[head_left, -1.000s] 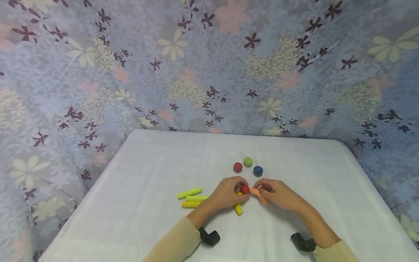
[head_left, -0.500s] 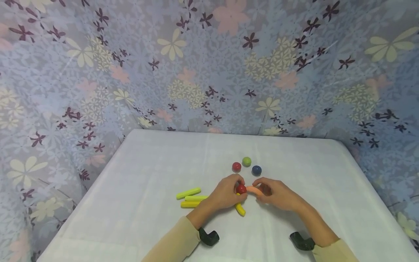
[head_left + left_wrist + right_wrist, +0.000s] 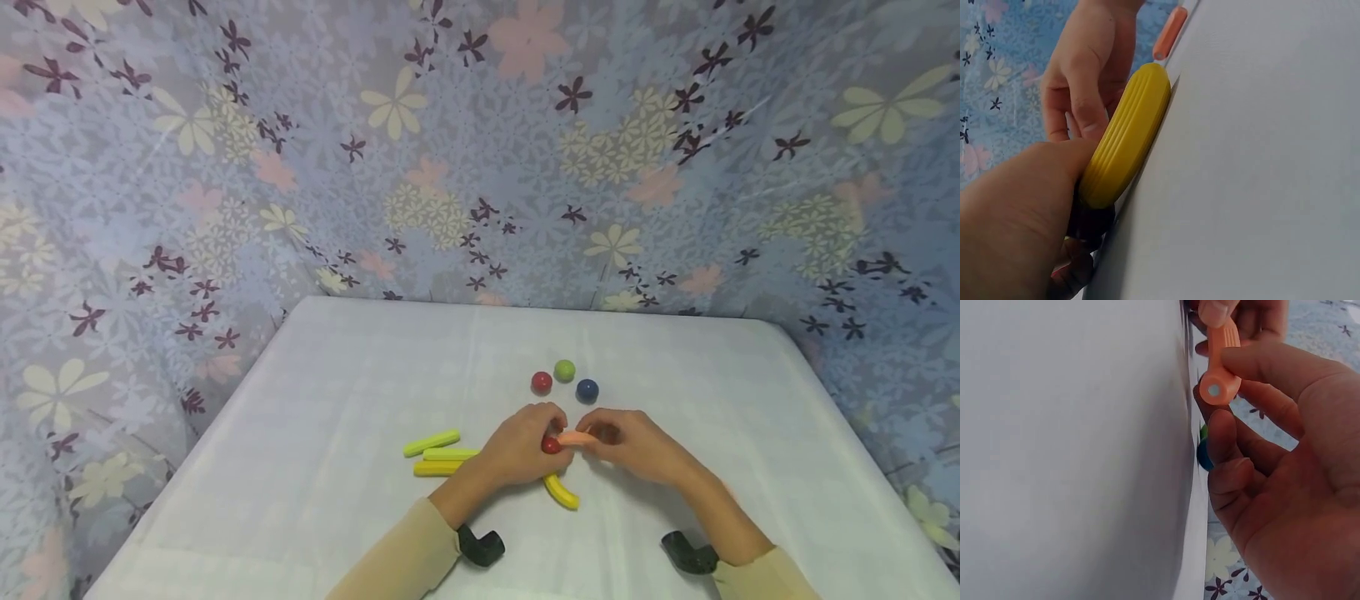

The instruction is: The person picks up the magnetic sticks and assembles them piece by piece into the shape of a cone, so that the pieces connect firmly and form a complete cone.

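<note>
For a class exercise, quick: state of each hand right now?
Left hand: closed, holding a red ball, yellow stick against it.
Right hand: closed, pinching an orange stick.

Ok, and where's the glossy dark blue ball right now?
In the head view, the glossy dark blue ball lies right of centre on the white-covered table, just beyond the right hand, beside the light green ball.

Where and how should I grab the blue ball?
Probably grip the blue ball round its middle, the right hand coming from the right once the orange stick is let go: it is round, and the green ball and loose red ball sit to its left.
</note>
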A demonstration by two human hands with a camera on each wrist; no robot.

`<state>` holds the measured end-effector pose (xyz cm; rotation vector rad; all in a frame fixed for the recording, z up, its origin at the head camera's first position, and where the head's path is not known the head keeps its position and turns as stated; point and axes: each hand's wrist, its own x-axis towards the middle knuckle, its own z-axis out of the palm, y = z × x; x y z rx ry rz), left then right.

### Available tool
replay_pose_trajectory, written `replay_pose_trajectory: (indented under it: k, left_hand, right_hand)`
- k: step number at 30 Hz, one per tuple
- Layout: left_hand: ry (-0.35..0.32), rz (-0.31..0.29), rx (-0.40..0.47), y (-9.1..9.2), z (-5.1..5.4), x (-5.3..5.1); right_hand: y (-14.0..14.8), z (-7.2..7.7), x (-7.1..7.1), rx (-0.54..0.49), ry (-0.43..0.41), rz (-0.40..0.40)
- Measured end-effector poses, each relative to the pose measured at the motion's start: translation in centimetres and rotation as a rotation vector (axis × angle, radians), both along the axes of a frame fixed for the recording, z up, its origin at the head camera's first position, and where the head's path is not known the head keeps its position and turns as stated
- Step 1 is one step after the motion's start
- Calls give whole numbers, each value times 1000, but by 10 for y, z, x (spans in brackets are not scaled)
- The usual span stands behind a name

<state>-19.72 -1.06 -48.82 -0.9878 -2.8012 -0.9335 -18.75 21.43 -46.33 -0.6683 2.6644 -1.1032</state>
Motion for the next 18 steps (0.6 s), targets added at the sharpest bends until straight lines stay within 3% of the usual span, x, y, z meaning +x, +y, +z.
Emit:
replay_pose_trajectory:
  k: [11, 18]
  left_hand:
    - [130, -9, -8, 1, 1, -3]
    - [98, 24, -18, 0, 0, -2]
  right_hand:
    - [-2, -1, -2, -5, -3, -12]
    - [4, 2, -5, 14, -16, -103]
